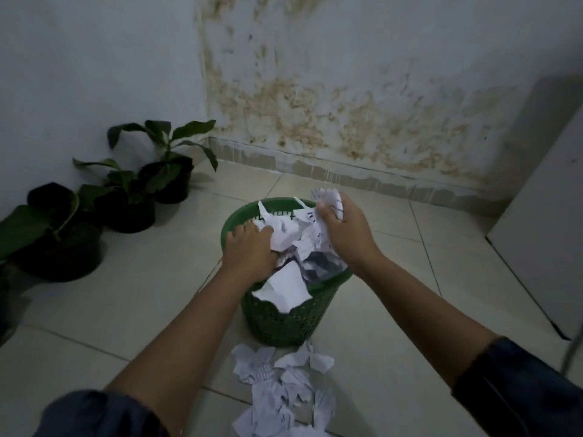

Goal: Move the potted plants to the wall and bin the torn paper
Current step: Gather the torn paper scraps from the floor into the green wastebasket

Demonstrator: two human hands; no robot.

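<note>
The torn paper point(299, 234) is light, soft and springy: it crumples under your fingers but fluffs back up and sheds scraps, so gather it in bunches from underneath rather than pinching single corners. Your left hand point(249, 250) presses into the white, partly printed pieces heaped over the rim of the green basket point(284, 323); whether its grip is closed on any I cannot tell. Your right hand point(344, 228) grips a crumpled wad above the far rim. More scraps point(284, 389) lie on the floor just before the basket. The potted plants point(126, 197) stand along the left wall.
</note>
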